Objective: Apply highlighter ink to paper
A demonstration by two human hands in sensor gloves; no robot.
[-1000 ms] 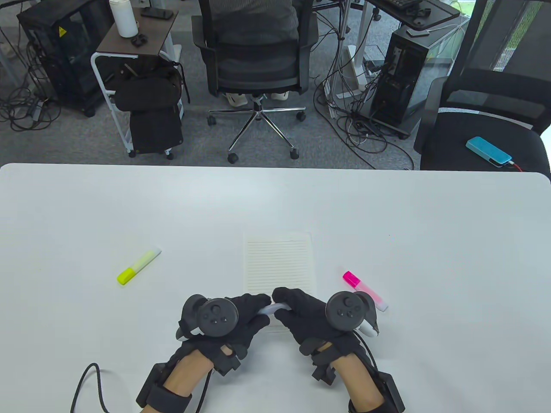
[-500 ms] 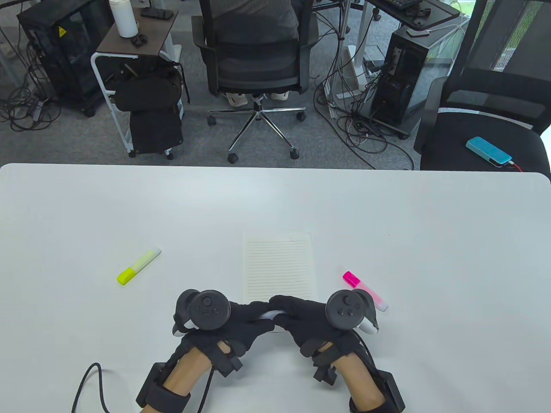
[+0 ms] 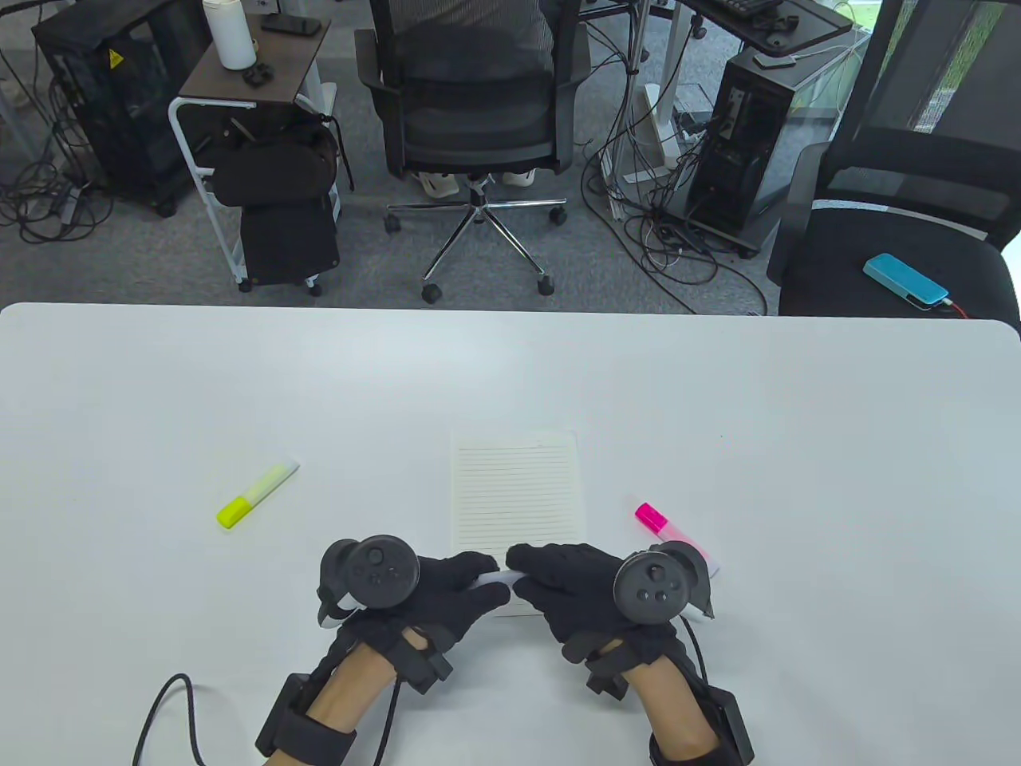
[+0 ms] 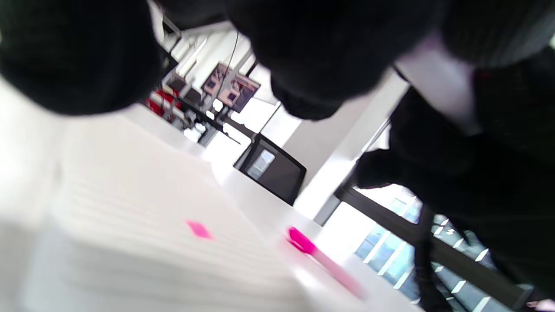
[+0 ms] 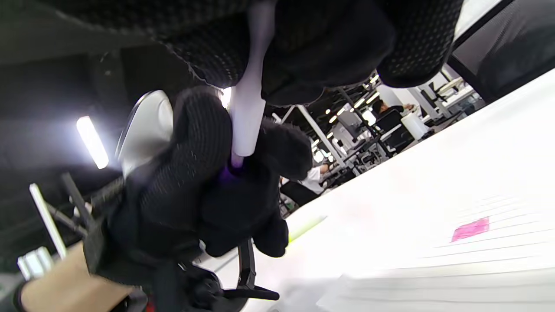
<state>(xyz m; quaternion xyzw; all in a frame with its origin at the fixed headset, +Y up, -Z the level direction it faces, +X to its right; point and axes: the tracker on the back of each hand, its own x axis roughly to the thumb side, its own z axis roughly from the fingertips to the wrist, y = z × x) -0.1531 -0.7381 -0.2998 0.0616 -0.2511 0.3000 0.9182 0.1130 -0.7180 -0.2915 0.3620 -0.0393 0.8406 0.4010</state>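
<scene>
A lined sheet of paper [image 3: 514, 487] lies on the white table [image 3: 718, 399]. Both hands meet over its near edge and hold one pale lilac highlighter [image 3: 490, 576] between them. My right hand [image 3: 534, 570] grips the barrel [image 5: 249, 117]. My left hand [image 3: 471, 582] grips the purple end [image 5: 234, 171], which is mostly hidden in its fingers. The barrel also shows in the left wrist view [image 4: 438, 82]. A small pink mark [image 5: 470, 229] sits on the paper, and it also shows in the left wrist view [image 4: 198, 229].
A yellow highlighter [image 3: 257, 495] lies to the left of the paper. A pink highlighter [image 3: 654, 519] lies to its right, partly under my right hand's tracker [image 3: 658, 590]. Office chairs and computer towers stand beyond the table's far edge.
Both hands have stayed on the highlighter. The left hand has drifted a little left, and the right wrist has turned, its tracker shifting right and nearer.
</scene>
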